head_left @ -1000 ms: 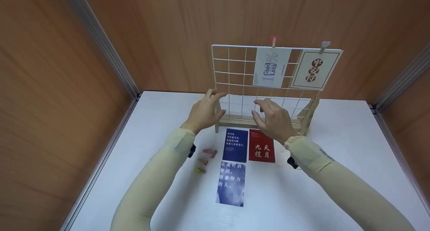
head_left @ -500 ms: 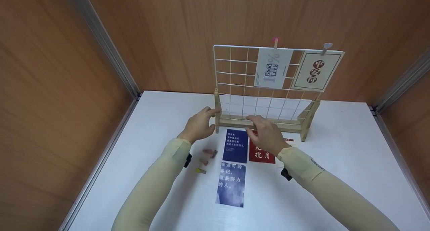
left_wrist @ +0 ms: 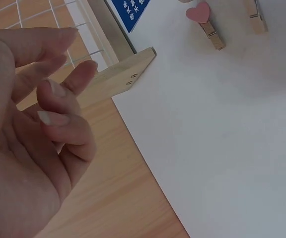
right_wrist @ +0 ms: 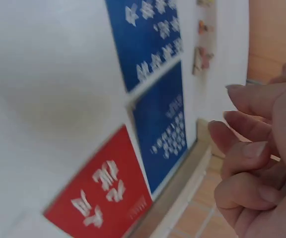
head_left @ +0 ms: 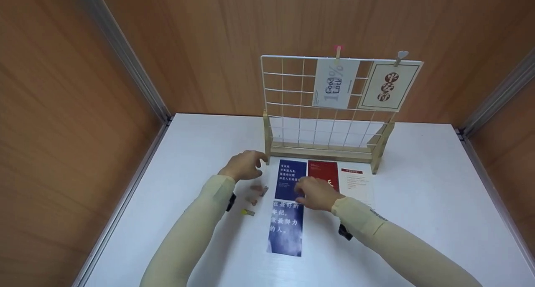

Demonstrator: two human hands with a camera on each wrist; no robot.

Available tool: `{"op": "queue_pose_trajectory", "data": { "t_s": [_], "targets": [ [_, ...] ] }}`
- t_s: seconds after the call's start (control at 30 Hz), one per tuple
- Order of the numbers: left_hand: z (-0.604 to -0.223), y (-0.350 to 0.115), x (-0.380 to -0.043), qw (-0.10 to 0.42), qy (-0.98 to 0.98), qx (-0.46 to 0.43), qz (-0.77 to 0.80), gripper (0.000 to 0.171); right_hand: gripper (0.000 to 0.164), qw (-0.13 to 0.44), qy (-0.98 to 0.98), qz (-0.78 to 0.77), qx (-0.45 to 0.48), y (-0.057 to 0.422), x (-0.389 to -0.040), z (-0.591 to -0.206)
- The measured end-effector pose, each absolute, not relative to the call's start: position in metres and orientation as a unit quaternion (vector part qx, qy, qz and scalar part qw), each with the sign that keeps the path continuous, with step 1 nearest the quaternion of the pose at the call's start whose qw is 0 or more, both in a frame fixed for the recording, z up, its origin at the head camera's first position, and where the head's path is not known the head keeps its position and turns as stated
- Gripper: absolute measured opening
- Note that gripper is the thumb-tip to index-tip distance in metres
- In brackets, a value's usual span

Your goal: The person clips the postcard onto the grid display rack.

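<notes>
My left hand [head_left: 243,166] hovers, fingers loosely bent and holding nothing, just left of the rack's wooden foot. Below it lie small wooden clothespins [head_left: 248,212], one topped with a pink heart [left_wrist: 198,12]. My right hand [head_left: 318,194], also without anything in its relaxed fingers, is over the cards and partly covers the red card [head_left: 323,170]. Left of that is a dark blue card [head_left: 288,186]. A blue-and-white card [head_left: 285,237] lies nearer me, and a white card [head_left: 355,186] is on the right.
Behind the cards stands a white wire grid rack [head_left: 292,105] on a wooden base [head_left: 322,152]. Clothespins hold a "Good Luck" card [head_left: 335,84] and a cream card [head_left: 388,86] on it. Wood-grain panels [head_left: 217,40] enclose the white table [head_left: 209,136].
Both hands have drawn back from the grid rack toward me. The left came down beside the rack's foot; the right moved left and down over the cards, uncovering the white one.
</notes>
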State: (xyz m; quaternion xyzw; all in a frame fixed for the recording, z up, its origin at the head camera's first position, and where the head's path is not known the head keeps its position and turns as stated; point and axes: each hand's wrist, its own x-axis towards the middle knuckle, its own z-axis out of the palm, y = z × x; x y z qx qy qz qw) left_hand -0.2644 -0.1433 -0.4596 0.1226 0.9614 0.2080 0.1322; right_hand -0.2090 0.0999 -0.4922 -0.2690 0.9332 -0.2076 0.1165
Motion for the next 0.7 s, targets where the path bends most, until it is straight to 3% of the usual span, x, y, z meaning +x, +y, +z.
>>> {"op": "queue_pose_trajectory", "data": {
  "t_s": [0.1,0.37,0.7],
  "targets": [
    [-0.462,-0.141,-0.264,0.153,0.96,0.121,0.201,0.043,0.032,0.13,0.929,-0.191,-0.288,0.095,-0.203,-0.506],
    [-0.472,-0.135,-0.262,0.145,0.961,0.147,0.183,0.043,0.051,0.113,0.933,-0.139,-0.312,0.091,-0.194,-0.529],
    [-0.49,-0.132,-0.262,0.148,0.966,0.116,0.175,0.044,0.052,0.146,0.937,-0.143,-0.282,0.089,-0.191,-0.539]
  ]
}}
